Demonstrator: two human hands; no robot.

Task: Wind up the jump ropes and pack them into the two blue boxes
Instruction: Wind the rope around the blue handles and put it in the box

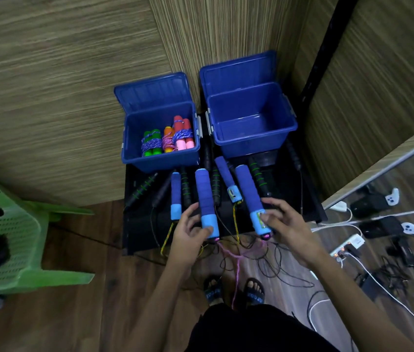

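We held one blue-handled jump rope by its two handles over the black worktop [145,224]. Our left hand [190,232] gripped the left handle [207,201] at its light-blue lower end, thumb across the front and fingers curled behind. Our right hand [287,229] pinched the right handle [250,196] near its light-blue end, fingertips curled against its side. Both handles pointed away from us, toward the boxes. From their lower ends a pink cord [236,262] hung in a loose loop and trailed down between our sandalled feet.

A second blue pair lay on the worktop: one handle [176,196] just left of our left hand, the other [226,179] between the two we held, each with a yellow-and-dark patterned cord at its end. Black handles with green rings [216,184] lay among them (how many ropes these made, we could not tell), and thin black cords tangled over the near edge onto the wooden floor.

At the back of the worktop stood the two blue boxes, lids raised against the wall. The left box [160,158] held wound ropes: a green pair [151,143], an orange pair [168,141] and a red-and-pink bundle [184,133], each wrapped in its cord. The right box [254,146] showed only its bare blue bottom.

A green plastic chair [10,235] stood to the left, and white cables and game controllers lay on the floor to the right.
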